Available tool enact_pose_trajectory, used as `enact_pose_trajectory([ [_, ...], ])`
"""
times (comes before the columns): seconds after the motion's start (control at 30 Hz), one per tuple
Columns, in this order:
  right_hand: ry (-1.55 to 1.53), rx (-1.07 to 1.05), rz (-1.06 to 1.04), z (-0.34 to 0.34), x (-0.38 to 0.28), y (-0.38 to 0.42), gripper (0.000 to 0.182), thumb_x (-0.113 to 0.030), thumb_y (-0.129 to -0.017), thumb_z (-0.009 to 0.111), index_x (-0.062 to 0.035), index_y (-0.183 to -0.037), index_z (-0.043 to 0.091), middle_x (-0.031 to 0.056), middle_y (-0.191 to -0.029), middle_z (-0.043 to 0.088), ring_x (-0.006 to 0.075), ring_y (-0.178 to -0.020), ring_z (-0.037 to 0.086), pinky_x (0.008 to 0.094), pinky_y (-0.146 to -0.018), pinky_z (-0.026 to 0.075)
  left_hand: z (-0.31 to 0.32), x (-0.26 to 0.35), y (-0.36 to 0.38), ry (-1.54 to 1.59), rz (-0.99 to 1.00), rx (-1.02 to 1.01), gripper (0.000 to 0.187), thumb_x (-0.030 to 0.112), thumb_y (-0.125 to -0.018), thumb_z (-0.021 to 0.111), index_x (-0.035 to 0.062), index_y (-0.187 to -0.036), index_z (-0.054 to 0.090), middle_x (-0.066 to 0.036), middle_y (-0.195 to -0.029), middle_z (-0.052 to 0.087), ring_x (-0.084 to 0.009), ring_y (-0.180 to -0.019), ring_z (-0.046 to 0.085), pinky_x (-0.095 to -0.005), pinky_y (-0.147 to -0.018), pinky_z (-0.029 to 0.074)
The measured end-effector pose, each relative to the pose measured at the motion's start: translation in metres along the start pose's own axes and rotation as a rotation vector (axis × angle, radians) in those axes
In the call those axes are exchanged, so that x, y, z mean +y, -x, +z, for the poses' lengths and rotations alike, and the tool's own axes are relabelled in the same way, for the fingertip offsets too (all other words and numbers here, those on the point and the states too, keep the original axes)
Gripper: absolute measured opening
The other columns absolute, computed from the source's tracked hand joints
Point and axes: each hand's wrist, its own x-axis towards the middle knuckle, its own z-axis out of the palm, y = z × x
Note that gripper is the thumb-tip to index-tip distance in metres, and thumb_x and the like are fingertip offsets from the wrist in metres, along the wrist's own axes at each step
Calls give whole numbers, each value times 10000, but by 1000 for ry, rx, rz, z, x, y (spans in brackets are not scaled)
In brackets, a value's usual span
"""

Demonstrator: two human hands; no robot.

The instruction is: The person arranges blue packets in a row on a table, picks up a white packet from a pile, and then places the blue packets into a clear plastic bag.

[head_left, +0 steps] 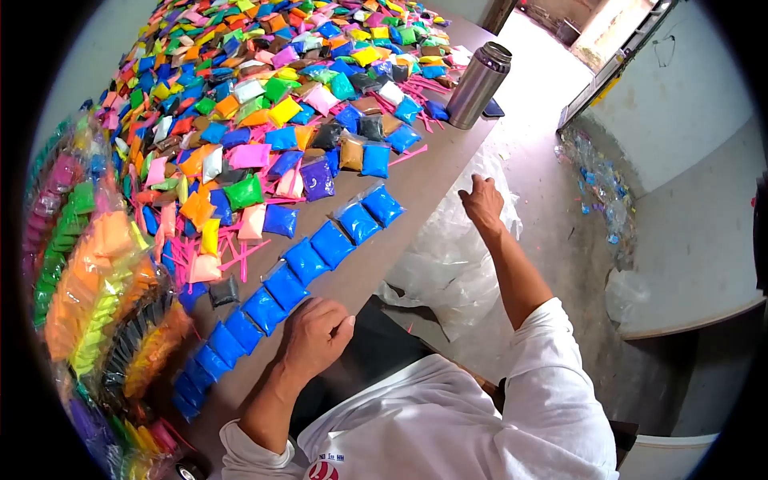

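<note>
My left hand (320,332) is curled at the table's near edge, beside a row of blue packets. Its palm side faces away, so what it holds, if anything, is hidden. Flat and close together, the blue packets (283,286) run diagonally along the edge, from low on the left up to a last blue packet (382,205). My right hand (484,202) is held out past the table edge, in front of crumpled clear plastic sheeting (448,272). Its fingers are apart and partly bent, with nothing visible in them.
A large heap of small colourful packets (284,110) covers the far table, with pink sticks (189,260) among them. Bundled packets (104,296) pile up at the left. A steel flask (478,86) stands by the right edge. Plastic scraps (604,196) lie along the wall.
</note>
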Motion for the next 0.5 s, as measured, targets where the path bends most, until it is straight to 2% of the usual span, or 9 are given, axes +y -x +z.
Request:
enact_pose_trajectory([
  [0.03,-3,-18,13,-2,3,-4,376,-271,-801,749,-76,-1105,645,230,-1073,608,428,-958,655,499,-821,528,-1,0,0,12,4,1,123,70,-840,673,32,-758,589,-124,-794,616,-349,-770,586,-444,-700,466],
  [0.1,-15,-27,-1,-6,11,-8,332,-243,-806,697,-57,-1075,639,228,-1060,620,423,-965,652,496,-836,522,-2,-3,0,29,4,12,127,72,-842,671,33,-755,587,-122,-788,614,-347,-767,585,-441,-702,464],
  [0.2,33,-38,37,-21,18,-3,303,-217,-798,626,-9,-1018,612,230,-1041,641,430,-988,641,506,-863,509,-3,-9,2,23,4,-22,109,105,-863,649,17,-800,639,-125,-803,642,-337,-769,612,-426,-724,477],
  [0.3,-80,-67,88,-37,34,2,290,-205,-781,606,19,-963,624,261,-950,678,442,-943,642,488,-840,505,-3,-8,2,48,0,-18,108,107,-866,646,15,-808,643,-127,-804,646,-333,-773,616,-422,-732,481],
  [0.33,-112,-62,57,-44,40,5,273,-210,-790,617,36,-907,593,205,-859,665,351,-895,667,424,-791,523,-3,-6,1,73,4,8,106,88,-859,651,22,-785,614,-126,-790,624,-340,-763,598,-428,-719,467],
  [0.37,-110,-62,58,-46,48,4,273,-210,-790,617,36,-907,593,205,-859,665,351,-895,667,424,-791,523,-2,-5,0,97,9,33,122,70,-851,657,29,-761,584,-126,-777,601,-347,-753,580,-433,-706,454],
  [0.43,-413,-108,221,-52,63,4,212,-178,-810,624,6,-913,600,112,-868,664,252,-856,682,365,-711,547,-1,-5,0,106,0,41,113,67,-850,655,25,-766,591,-127,-779,605,-349,-754,582,-433,-705,456],
  [0.47,-635,-58,194,-53,69,9,159,-120,-839,602,-18,-960,615,43,-900,641,171,-838,668,323,-645,554,-1,-5,0,113,-10,47,104,63,-849,653,21,-771,598,-128,-781,608,-351,-754,585,-433,-705,458],
  [0.5,-632,-55,198,-52,74,14,159,-120,-839,602,-18,-960,615,43,-900,641,171,-838,668,323,-645,554,-1,-5,0,117,-6,45,104,63,-849,653,21,-771,598,-128,-781,608,-351,-754,585,-433,-705,458],
])
